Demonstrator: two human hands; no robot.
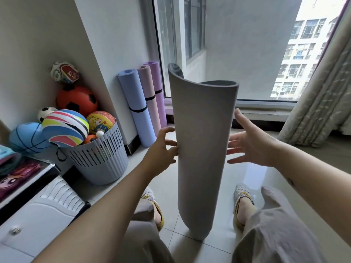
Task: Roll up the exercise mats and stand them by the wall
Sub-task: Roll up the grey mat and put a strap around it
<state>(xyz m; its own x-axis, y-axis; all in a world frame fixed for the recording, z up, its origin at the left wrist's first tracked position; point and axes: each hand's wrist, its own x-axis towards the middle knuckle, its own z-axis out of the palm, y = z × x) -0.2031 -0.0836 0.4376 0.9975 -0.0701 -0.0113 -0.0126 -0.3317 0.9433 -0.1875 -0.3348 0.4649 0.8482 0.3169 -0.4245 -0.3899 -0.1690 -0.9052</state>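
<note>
A grey exercise mat [201, 141] stands upright on the tiled floor between my feet, loosely rolled, with its top flaring open. My left hand [163, 149] touches the mat's left edge with its fingertips. My right hand [250, 147] is spread wide just right of the mat, fingers straight, apart from it or barely brushing it. Three rolled mats lean against the wall corner behind: a blue mat [136, 107], a pink mat [150, 95] and a purple mat [158, 88], each with a dark strap.
A grey slatted basket [100, 160] heaped with balls stands left of the mats. A white cabinet [36, 215] fills the lower left. A large window [247, 44] lies ahead, a curtain [319, 95] hangs at right. My slippered feet [243, 204] flank the grey mat.
</note>
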